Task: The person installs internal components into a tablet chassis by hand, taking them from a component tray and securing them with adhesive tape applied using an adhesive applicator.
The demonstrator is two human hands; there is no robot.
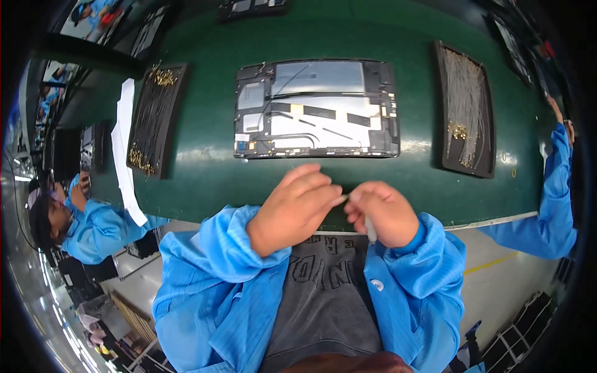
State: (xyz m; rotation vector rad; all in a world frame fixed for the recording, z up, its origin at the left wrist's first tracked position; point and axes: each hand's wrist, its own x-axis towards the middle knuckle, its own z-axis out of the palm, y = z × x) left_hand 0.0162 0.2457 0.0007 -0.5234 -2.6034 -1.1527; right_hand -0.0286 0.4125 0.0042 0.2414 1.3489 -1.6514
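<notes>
An opened flat electronic device, tablet-like (317,112), lies on the green table in front of me. Its silver panels, black cables and small yellowish tape pieces show inside the dark frame. Close to its near edge, my left hand (298,205) is closed, fingertips pinched together by the right fingers; whatever it grips is hidden. My right hand (384,213) curls around a slim pale stick-like tool (371,230), whose lower end pokes out below the palm. The two hands nearly meet above the table's front edge, and neither touches the device.
A dark tray (163,121) of black cables with gold ends stands left, beside a white strip (123,155). Another tray (479,158) holds grey cables on the right. The green table (211,186) ends just before me. Co-workers in blue sleeves sit at both sides.
</notes>
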